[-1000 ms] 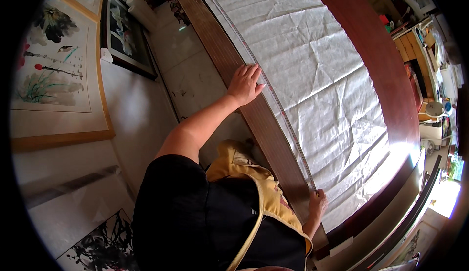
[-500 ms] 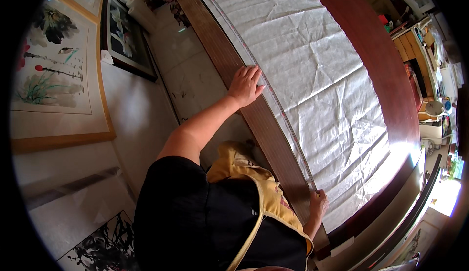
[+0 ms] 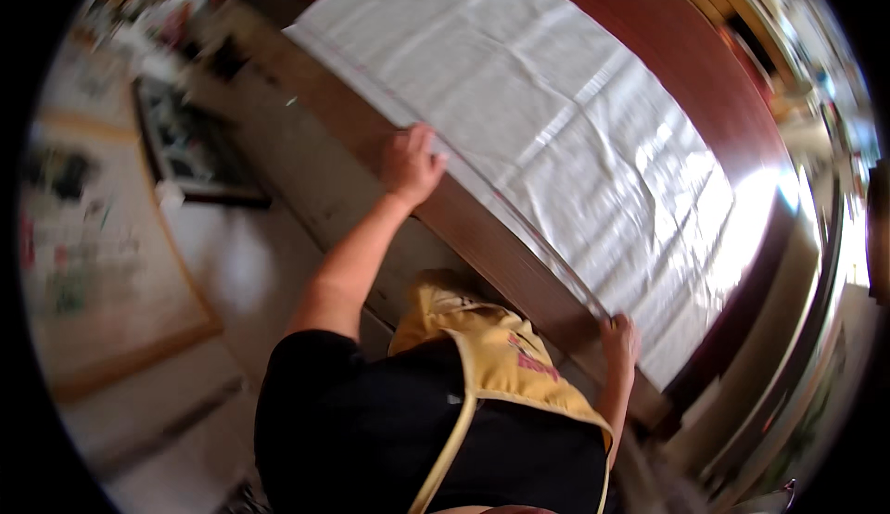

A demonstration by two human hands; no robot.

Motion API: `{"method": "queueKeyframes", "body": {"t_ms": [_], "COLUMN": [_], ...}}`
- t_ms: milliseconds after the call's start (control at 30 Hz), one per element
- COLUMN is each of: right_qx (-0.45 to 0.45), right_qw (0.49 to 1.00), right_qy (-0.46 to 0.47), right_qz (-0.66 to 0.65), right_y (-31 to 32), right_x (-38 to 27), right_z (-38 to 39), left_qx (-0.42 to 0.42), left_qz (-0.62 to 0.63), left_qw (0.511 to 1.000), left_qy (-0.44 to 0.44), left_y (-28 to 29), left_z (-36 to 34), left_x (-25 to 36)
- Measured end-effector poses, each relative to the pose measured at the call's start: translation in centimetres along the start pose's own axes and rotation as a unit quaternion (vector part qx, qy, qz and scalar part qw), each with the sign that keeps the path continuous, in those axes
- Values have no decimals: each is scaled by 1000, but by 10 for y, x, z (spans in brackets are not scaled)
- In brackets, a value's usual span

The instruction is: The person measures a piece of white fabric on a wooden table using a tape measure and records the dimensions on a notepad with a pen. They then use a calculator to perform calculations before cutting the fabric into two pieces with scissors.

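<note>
A large creased white sheet [image 3: 547, 134] lies over the table, and a thin measuring tape [image 3: 538, 236] runs along its near edge. My left hand [image 3: 414, 164] is at that edge, its curled fingers closed at the tape; motion blurs the exact grip. Further right, near the sheet's lower corner, my right hand [image 3: 620, 338] is closed around the tape's other part, with its fingertips partly hidden. Between the two hands the tape lies along the sheet's border.
A brown wooden table edge [image 3: 473, 236] runs between me and the sheet; dark red tabletop [image 3: 686, 78] shows beyond it. Framed pictures [image 3: 120, 254] stand at the left. Long panels [image 3: 788, 329] lean at the right. Cluttered shelves [image 3: 742, 13] fill the far right.
The view has shifted and is blurred. My left hand's fingers, earlier laid over the tape, are now more curled. My right hand still holds the tape near the sheet's corner.
</note>
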State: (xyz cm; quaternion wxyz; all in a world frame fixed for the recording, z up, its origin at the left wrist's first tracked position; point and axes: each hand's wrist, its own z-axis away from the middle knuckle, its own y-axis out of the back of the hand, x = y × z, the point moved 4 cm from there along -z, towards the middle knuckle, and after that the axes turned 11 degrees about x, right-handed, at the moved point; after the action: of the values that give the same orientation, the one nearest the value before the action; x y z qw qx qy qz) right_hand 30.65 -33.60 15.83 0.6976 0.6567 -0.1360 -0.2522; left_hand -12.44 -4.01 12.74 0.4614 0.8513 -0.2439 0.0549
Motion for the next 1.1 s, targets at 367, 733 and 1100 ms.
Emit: {"method": "queueKeyframes", "body": {"t_ms": [367, 733, 1100], "right_qx": [-61, -88, -203], "right_qw": [995, 970, 930], "right_qy": [-75, 50, -16], "right_qz": [-29, -222, -307], "right_y": [12, 38, 32], "right_x": [0, 19, 65], "right_z": [-2, 8, 60], "left_qx": [-27, 22, 149], "left_qz": [-85, 238, 585], "left_qw": [994, 940, 626], "left_qy": [-66, 244, 494], "left_y": [-11, -27, -4], "left_z": [13, 3, -76], "left_x": [-9, -71, -84]}}
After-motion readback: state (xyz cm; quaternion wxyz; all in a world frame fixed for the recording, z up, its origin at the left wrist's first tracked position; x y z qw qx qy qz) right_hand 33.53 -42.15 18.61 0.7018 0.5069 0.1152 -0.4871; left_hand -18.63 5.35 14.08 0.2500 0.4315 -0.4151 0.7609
